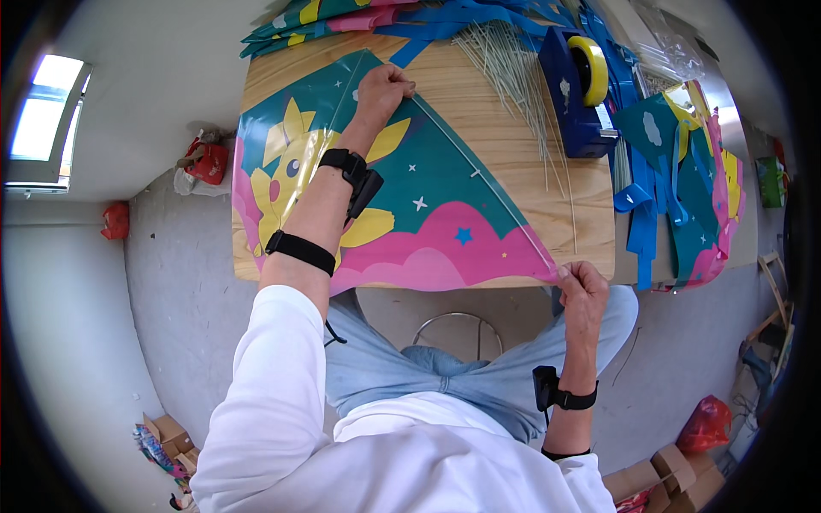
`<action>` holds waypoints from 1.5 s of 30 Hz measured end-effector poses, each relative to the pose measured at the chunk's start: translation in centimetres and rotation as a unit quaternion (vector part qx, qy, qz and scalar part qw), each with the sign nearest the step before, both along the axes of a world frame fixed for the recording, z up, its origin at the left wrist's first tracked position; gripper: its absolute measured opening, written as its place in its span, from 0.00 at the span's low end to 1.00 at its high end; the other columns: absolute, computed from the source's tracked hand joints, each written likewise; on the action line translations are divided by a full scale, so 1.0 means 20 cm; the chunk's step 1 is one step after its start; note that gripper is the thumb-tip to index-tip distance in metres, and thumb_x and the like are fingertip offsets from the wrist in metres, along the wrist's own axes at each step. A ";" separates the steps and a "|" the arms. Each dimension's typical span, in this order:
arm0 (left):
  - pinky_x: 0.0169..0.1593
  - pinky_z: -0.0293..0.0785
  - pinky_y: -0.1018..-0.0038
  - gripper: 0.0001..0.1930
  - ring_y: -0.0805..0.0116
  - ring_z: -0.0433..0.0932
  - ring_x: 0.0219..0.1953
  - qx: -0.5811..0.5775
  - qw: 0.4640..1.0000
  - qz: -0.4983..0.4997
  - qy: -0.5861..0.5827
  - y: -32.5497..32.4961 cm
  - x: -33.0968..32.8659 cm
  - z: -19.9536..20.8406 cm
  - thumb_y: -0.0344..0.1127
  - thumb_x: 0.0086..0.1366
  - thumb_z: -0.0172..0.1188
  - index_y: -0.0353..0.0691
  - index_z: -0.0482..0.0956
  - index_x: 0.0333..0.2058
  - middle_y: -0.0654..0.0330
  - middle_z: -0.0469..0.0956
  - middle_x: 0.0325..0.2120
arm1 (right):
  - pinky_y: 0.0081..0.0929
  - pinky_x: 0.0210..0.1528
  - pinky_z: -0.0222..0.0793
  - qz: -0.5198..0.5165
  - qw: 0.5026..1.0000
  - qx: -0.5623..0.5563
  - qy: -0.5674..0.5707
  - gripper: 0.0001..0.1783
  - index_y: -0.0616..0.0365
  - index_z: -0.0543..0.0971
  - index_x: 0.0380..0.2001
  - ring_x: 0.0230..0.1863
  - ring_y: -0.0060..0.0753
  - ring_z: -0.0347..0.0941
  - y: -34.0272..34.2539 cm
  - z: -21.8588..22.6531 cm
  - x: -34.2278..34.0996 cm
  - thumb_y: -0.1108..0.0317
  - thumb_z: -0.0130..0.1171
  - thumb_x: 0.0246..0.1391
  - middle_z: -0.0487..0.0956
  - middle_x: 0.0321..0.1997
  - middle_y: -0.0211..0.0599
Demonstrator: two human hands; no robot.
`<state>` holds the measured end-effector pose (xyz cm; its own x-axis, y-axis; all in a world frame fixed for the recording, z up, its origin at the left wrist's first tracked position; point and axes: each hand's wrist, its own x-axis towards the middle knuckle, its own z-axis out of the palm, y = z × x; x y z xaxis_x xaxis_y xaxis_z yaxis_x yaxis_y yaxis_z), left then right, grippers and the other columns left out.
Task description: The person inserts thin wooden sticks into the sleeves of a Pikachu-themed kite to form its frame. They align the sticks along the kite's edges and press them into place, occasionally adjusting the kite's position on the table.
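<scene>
A triangular kite sail (445, 184), green and pink with a yellow cartoon figure, lies spread over the wooden table. Along its right slanting edge runs a thin white rod (487, 181). My left hand (382, 92) reaches across the sail and pinches that edge near the upper end of the rod. Down at the sail's right corner, by the table's near edge, my right hand (583, 291) is closed in a pinch on the rod's lower end and the fabric. My left forearm covers part of the cartoon figure.
A blue tape dispenser (575, 98) with a yellow roll stands at the table's far right. Beside it lie loose thin rods (513, 81) and blue strips (479, 15). More folded sails (321, 21) are stacked at the back left; another sail (684, 179) hangs at the right.
</scene>
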<state>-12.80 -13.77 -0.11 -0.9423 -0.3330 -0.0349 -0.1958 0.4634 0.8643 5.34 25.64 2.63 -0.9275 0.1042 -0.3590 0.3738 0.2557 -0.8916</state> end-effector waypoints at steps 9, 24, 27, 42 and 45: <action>0.36 0.71 0.78 0.03 0.73 0.78 0.30 0.007 0.999 0.028 0.040 -0.01 0.05 0.08 0.26 0.56 0.63 0.34 0.78 0.29 0.60 0.81 0.25 | 0.18 0.18 0.51 0.003 1.000 0.001 0.011 0.08 0.64 0.75 0.22 0.18 0.13 0.56 -0.02 0.04 0.00 0.73 0.60 0.52 0.65 0.16 0.22; 0.39 0.71 0.79 0.05 0.74 0.76 0.30 0.060 0.986 0.134 0.079 -0.04 0.20 0.01 0.26 0.54 0.68 0.34 0.82 0.30 0.62 0.81 0.26 | 0.33 0.32 0.67 0.034 0.983 0.180 -0.003 0.11 0.67 0.79 0.25 0.24 0.38 0.71 -0.02 -0.01 0.00 0.67 0.63 0.47 0.77 0.20 0.46; 0.38 0.71 0.79 0.06 0.75 0.76 0.30 0.039 0.989 0.114 0.088 -0.04 0.18 0.00 0.27 0.54 0.68 0.33 0.82 0.30 0.62 0.81 0.26 | 0.37 0.35 0.69 0.039 0.972 0.230 0.001 0.12 0.65 0.80 0.26 0.29 0.48 0.75 -0.04 -0.05 -0.01 0.65 0.63 0.46 0.79 0.24 0.49; 0.39 0.72 0.78 0.06 0.74 0.77 0.31 0.017 0.989 0.122 0.081 -0.05 0.15 -0.03 0.26 0.53 0.69 0.33 0.82 0.31 0.62 0.81 0.26 | 0.38 0.35 0.71 0.033 0.967 0.251 0.037 0.09 0.62 0.82 0.25 0.31 0.51 0.78 -0.05 -0.06 -0.02 0.66 0.63 0.45 0.80 0.25 0.50; 0.39 0.72 0.78 0.06 0.73 0.77 0.31 0.023 0.987 0.129 0.096 -0.09 0.15 -0.02 0.26 0.53 0.68 0.34 0.83 0.31 0.61 0.81 0.27 | 0.38 0.35 0.71 0.036 0.971 0.233 0.028 0.09 0.62 0.82 0.26 0.31 0.51 0.78 -0.07 -0.04 -0.03 0.66 0.63 0.45 0.79 0.25 0.50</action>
